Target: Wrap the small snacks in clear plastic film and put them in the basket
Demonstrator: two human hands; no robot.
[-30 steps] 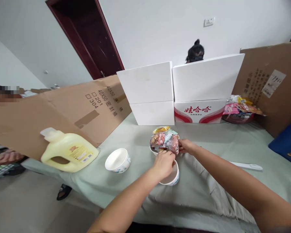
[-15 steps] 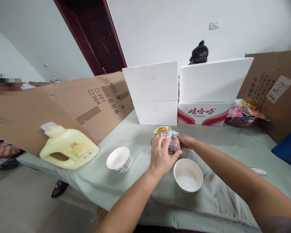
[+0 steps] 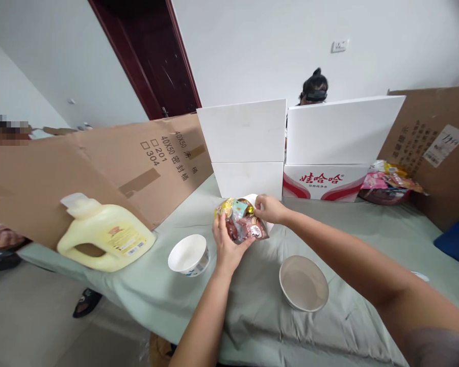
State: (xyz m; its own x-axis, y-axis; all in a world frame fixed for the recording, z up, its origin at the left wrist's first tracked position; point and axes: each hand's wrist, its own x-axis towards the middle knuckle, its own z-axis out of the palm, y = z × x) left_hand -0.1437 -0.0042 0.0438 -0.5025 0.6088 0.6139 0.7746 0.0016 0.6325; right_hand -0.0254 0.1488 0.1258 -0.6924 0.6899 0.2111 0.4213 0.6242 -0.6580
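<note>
A white bowl heaped with wrapped snacks [image 3: 241,220] is lifted and tilted toward the left above the table. My right hand [image 3: 268,208] grips the bowl's far rim. My left hand [image 3: 226,245] is cupped under and against the snack packets, fingers curled on them. An empty white bowl [image 3: 188,254] stands just left of my left hand. A second empty bowl [image 3: 303,282] sits on the cloth below my right forearm.
A yellow detergent jug [image 3: 106,239] lies at the left table edge by a leaning cardboard sheet [image 3: 99,173]. White boxes [image 3: 248,148] stand behind, a person's head above them. A basket of snacks [image 3: 386,183] sits back right, cardboard and a blue object [image 3: 457,239] beside it.
Both hands have raised the snack-filled bowl off the table, shifted it left and tipped it. The empty bowl near my right arm stayed in place.
</note>
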